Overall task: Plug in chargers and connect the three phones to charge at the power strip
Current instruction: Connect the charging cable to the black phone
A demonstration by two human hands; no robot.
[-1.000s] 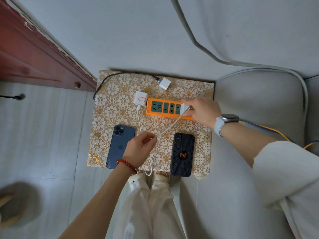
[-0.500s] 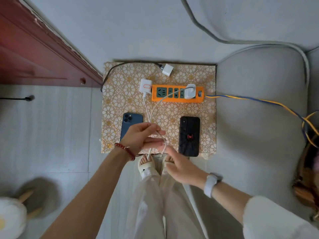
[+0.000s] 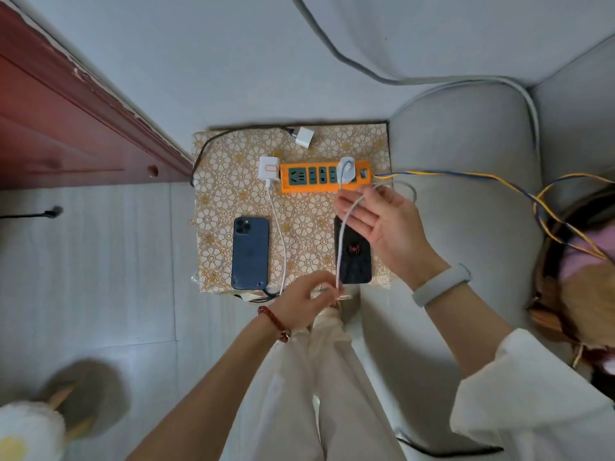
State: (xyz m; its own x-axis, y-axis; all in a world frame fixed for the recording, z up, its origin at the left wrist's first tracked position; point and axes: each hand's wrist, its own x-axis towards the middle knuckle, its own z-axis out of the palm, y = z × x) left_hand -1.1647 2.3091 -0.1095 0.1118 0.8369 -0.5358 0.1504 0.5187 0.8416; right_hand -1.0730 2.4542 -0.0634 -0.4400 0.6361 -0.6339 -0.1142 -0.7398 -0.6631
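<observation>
Fingertips of left hand (image 3: pixel 304 302) pinched white cable (image 3: pixel 342 241) near its free end; right hand (image 3: pixel 382 224) lay flat-palmed, cable draped across it. Cable ran from white charger (image 3: pixel 346 170) seated in orange power strip (image 3: pixel 324 178). Blue phone (image 3: pixel 250 252) & black phone (image 3: pixel 353 252) (spider emblem) lay on patterned mat (image 3: pixel 229 194), neither visibly connected.

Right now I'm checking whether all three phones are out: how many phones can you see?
2: a blue phone left on the mat, a black phone right, partly behind the right hand. A third may be hidden.
</observation>
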